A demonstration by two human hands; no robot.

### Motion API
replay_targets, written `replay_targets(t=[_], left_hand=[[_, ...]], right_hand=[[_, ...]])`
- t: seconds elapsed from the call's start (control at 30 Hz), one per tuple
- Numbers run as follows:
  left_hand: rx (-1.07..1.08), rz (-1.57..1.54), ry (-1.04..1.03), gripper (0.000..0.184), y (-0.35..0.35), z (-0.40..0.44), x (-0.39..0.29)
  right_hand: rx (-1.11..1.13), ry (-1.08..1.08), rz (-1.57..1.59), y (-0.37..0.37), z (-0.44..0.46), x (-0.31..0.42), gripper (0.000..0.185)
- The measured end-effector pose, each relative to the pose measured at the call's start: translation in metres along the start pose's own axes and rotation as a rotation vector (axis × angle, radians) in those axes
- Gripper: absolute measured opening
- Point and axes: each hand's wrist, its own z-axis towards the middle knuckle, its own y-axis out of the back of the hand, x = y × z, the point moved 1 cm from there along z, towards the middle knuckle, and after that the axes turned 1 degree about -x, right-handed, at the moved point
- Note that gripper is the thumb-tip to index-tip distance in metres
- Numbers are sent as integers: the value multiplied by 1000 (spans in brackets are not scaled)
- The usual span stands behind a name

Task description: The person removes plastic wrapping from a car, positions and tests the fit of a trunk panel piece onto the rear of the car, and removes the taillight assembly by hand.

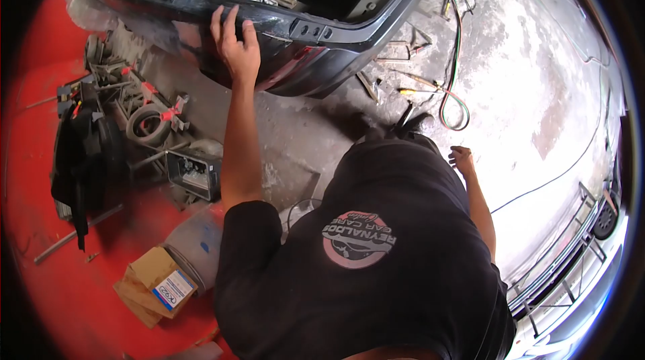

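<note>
Cardboard box [156,283] beside plastic bucket [196,242], looped hose [459,32] on concrete floor [517,84]

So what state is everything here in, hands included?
Left hand: open, fingers resting on the car body.
Right hand: lowered, fingers loosely curled, nothing visible in it.
Car body: large opening uncovered.
Red-green hose: looped loosely on the floor.
Grey case: open, contents showing.
Cardboard box: tilted beside the plastic container; flaps unclear.
</note>
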Motion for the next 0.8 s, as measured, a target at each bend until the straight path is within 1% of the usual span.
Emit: replay_targets(t=[0.03, 0.07, 0.17, 0.2, 0.3, 0.37, 0.4, 0.47, 0.5, 0.53, 0.57, 0.6, 0.63, 0.67, 0.73, 0.77, 0.8], left_hand=[[-3, 16, 14, 35, 5, -5, 0], [17, 46, 26, 41, 11, -12, 7], [-92, 10, 130, 48, 26, -33, 28], [-96, 47, 201, 52, 34, -44, 34], [-339, -39, 323, 54, 38, -88, 62], [-397, -276, 611, 55, 32, -125, 87], [-431, -395, 751, 57, 28, -141, 97], [-322, -226, 770, 61, 17, -161, 106], [-392, -255, 806, 63, 7, -167, 114], [-462, -287, 841, 66, -2, -171, 118], [-504, -331, 847, 66, -5, -169, 113], [-540, -377, 859, 67, -7, -167, 106], [-565, -412, 864, 67, -6, -165, 99], [-585, -453, 866, 68, -5, -162, 94], [-597, -530, 878, 67, -9, -165, 96], [-631, -580, 861, 67, -7, -160, 88], [-665, -629, 842, 66, -6, -153, 80]], right_hand=[[1, -3, -1, 0, 2, -1, 39], [3, -6, -2, -1, 2, -1, 39], [13, 15, -34, -6, 3, 5, 38], [21, 20, -45, -8, 6, 10, 38], [56, 59, -87, -21, 15, 30, 37], [108, 131, -131, -33, 28, 54, 36], [143, 210, -172, -41, 35, 71, 37], [160, 426, -291, -61, 37, 131, 38], [174, 547, -348, -77, 37, 169, 39], [165, 603, -330, -93, 34, 206, 42], [164, 679, -419, -106, 17, 257, 44], [139, 741, -356, -124, 18, 284, 49], [171, 796, -337, -138, 7, 322, 56], [208, 888, -298, -155, 13, 342, 63], [173, 1201, -301, -182, 16, 383, 72], [186, 1208, -341, -191, 14, 398, 75], [186, 1294, -367, -202, 24, 404, 76]])
